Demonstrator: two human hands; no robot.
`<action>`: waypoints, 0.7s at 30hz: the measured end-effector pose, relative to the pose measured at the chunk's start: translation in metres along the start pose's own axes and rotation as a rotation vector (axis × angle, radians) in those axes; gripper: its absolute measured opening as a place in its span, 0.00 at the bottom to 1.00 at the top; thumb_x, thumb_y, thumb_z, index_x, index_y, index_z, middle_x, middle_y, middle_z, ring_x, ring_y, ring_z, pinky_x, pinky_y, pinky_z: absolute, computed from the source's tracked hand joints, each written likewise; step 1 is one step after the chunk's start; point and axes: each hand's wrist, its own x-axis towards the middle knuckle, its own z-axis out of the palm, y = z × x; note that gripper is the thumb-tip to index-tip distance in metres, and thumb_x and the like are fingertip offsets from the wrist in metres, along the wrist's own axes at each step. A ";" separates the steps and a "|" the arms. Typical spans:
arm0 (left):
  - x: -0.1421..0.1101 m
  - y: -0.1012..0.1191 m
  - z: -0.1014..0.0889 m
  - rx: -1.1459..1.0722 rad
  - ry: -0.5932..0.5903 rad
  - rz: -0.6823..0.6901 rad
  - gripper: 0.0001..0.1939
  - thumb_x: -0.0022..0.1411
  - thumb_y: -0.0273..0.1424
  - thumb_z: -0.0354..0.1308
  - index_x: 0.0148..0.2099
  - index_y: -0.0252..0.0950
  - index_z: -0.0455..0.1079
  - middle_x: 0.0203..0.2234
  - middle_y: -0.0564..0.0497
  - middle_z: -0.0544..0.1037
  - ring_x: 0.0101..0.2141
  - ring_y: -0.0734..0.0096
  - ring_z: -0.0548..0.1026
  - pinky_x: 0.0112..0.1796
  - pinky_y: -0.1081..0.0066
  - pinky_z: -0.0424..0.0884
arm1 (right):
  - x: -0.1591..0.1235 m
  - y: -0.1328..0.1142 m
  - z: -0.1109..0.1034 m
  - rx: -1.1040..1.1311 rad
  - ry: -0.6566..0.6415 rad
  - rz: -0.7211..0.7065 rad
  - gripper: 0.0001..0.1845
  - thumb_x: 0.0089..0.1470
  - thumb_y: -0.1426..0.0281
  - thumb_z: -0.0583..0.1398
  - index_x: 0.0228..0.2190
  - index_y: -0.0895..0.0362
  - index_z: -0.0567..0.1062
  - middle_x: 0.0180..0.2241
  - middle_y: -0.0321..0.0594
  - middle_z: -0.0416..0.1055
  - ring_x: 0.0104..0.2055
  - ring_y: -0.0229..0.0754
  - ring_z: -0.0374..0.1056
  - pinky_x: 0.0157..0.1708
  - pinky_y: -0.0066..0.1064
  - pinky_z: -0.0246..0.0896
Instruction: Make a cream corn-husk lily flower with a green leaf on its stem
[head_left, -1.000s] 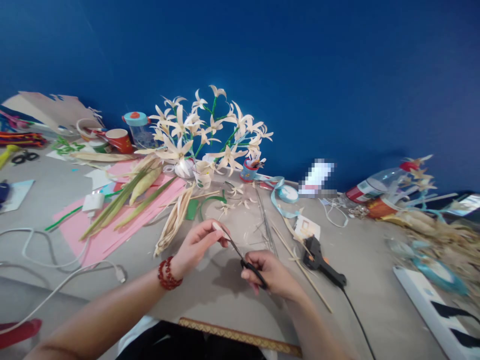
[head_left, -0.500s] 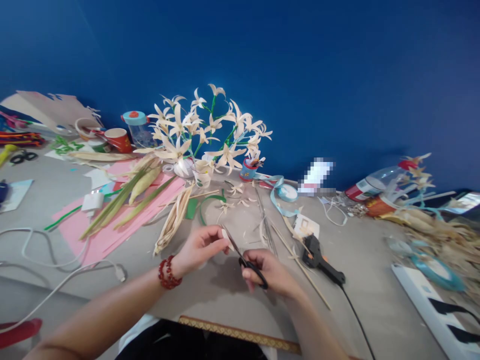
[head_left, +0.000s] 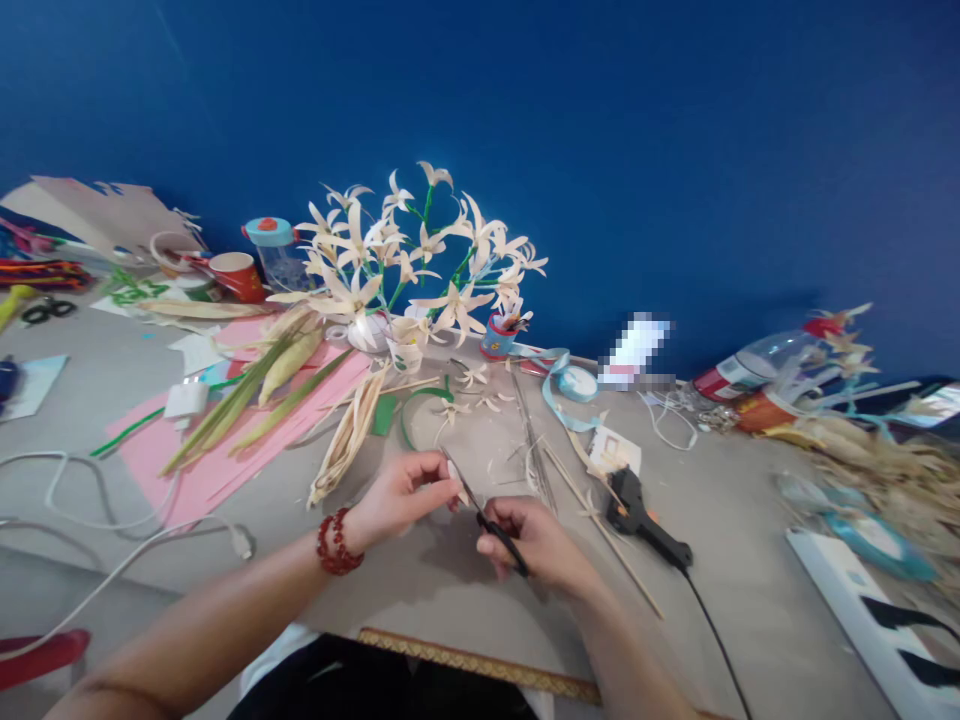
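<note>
My left hand (head_left: 405,497), with a red bead bracelet (head_left: 340,543) at the wrist, is closed in a pinch on a small pale strip, which looks like corn husk. Only a sliver of it shows at the fingertips. Black-handled scissors (head_left: 504,545) are gripped in my right hand (head_left: 536,540). Their blades point up and left, right beside the left fingertips and against the strip. Beyond the hands, small cream husk flowers (head_left: 450,410) lie on the grey table (head_left: 420,600). A bundle of pale husk strips (head_left: 349,440) rests to the left.
Cream flowers on green stems (head_left: 427,245) stand in cups at the back. A black glue gun (head_left: 649,520) lies right, its cord running forward, near a thin stick (head_left: 607,535). Pink paper (head_left: 157,465) with green husks and white cables are left. A bottle (head_left: 750,365) leans right.
Less of the pale strip shows between my left fingertips and the blades. The scissor handles have shifted slightly left and their loops look closer together. My left hand has barely moved.
</note>
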 end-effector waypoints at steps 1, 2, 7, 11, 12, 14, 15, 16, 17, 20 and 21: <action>0.000 0.000 0.000 0.000 -0.001 -0.003 0.17 0.61 0.41 0.61 0.29 0.32 0.73 0.26 0.47 0.77 0.28 0.70 0.73 0.34 0.72 0.68 | 0.000 -0.001 0.000 -0.004 -0.004 -0.003 0.32 0.39 0.42 0.67 0.19 0.55 0.62 0.13 0.30 0.65 0.16 0.31 0.57 0.17 0.23 0.46; 0.000 -0.001 0.000 0.000 -0.001 -0.005 0.17 0.61 0.41 0.61 0.29 0.32 0.72 0.26 0.48 0.77 0.28 0.70 0.73 0.34 0.72 0.68 | 0.000 -0.001 0.001 -0.004 -0.010 -0.004 0.32 0.39 0.42 0.67 0.19 0.55 0.62 0.13 0.30 0.65 0.15 0.31 0.56 0.17 0.23 0.46; -0.001 -0.002 -0.001 -0.009 -0.003 -0.007 0.16 0.61 0.41 0.62 0.29 0.32 0.72 0.26 0.48 0.77 0.28 0.70 0.73 0.34 0.71 0.68 | 0.000 -0.003 0.001 -0.023 -0.010 -0.009 0.33 0.40 0.40 0.66 0.19 0.54 0.62 0.13 0.31 0.65 0.15 0.31 0.54 0.17 0.24 0.45; 0.000 -0.001 -0.001 -0.028 -0.010 -0.015 0.16 0.61 0.40 0.62 0.29 0.32 0.72 0.26 0.48 0.77 0.28 0.71 0.73 0.34 0.72 0.68 | 0.000 -0.002 0.000 -0.039 0.011 -0.013 0.33 0.39 0.40 0.66 0.18 0.55 0.62 0.13 0.30 0.64 0.16 0.31 0.55 0.17 0.24 0.44; 0.000 -0.001 -0.001 -0.031 -0.011 -0.020 0.16 0.61 0.40 0.62 0.29 0.32 0.72 0.26 0.48 0.77 0.28 0.71 0.73 0.33 0.72 0.67 | 0.001 -0.002 0.000 -0.038 0.013 -0.012 0.33 0.38 0.40 0.66 0.18 0.55 0.62 0.12 0.30 0.64 0.16 0.32 0.55 0.17 0.24 0.44; 0.000 -0.001 -0.001 -0.038 -0.011 -0.025 0.16 0.60 0.40 0.63 0.29 0.32 0.73 0.26 0.48 0.78 0.28 0.71 0.73 0.33 0.72 0.68 | 0.001 -0.001 0.000 -0.039 0.014 -0.010 0.33 0.39 0.40 0.66 0.18 0.55 0.62 0.12 0.30 0.63 0.16 0.32 0.55 0.18 0.24 0.44; 0.000 -0.001 -0.001 -0.043 -0.010 -0.027 0.16 0.60 0.40 0.63 0.29 0.32 0.73 0.26 0.48 0.78 0.28 0.71 0.74 0.33 0.72 0.68 | 0.001 -0.001 0.000 -0.041 0.012 -0.011 0.33 0.39 0.40 0.65 0.18 0.55 0.62 0.12 0.30 0.63 0.16 0.32 0.55 0.18 0.24 0.44; 0.000 -0.001 -0.001 -0.050 -0.009 -0.027 0.16 0.60 0.41 0.63 0.29 0.32 0.73 0.26 0.48 0.78 0.28 0.70 0.74 0.33 0.72 0.68 | 0.001 -0.001 0.000 -0.042 0.009 -0.014 0.33 0.39 0.40 0.65 0.18 0.55 0.62 0.12 0.30 0.63 0.16 0.32 0.55 0.18 0.24 0.45; 0.000 -0.001 -0.001 -0.058 -0.007 -0.027 0.16 0.60 0.41 0.63 0.29 0.32 0.73 0.26 0.48 0.78 0.28 0.70 0.74 0.33 0.72 0.68 | 0.001 -0.001 0.000 -0.042 0.006 -0.018 0.33 0.40 0.40 0.65 0.18 0.55 0.62 0.12 0.30 0.63 0.16 0.32 0.54 0.18 0.24 0.45; 0.000 -0.001 -0.001 -0.071 -0.012 -0.027 0.16 0.60 0.41 0.63 0.29 0.32 0.73 0.26 0.47 0.78 0.29 0.70 0.74 0.33 0.71 0.68 | 0.001 0.000 -0.001 -0.044 0.003 -0.029 0.33 0.40 0.40 0.65 0.18 0.55 0.62 0.12 0.29 0.62 0.16 0.31 0.53 0.18 0.24 0.44; 0.000 0.000 -0.001 -0.069 -0.015 -0.026 0.16 0.60 0.41 0.63 0.29 0.32 0.73 0.26 0.47 0.78 0.29 0.69 0.74 0.34 0.71 0.69 | 0.001 0.000 -0.002 -0.046 0.004 -0.031 0.33 0.40 0.40 0.66 0.17 0.55 0.62 0.12 0.29 0.62 0.16 0.31 0.52 0.18 0.24 0.43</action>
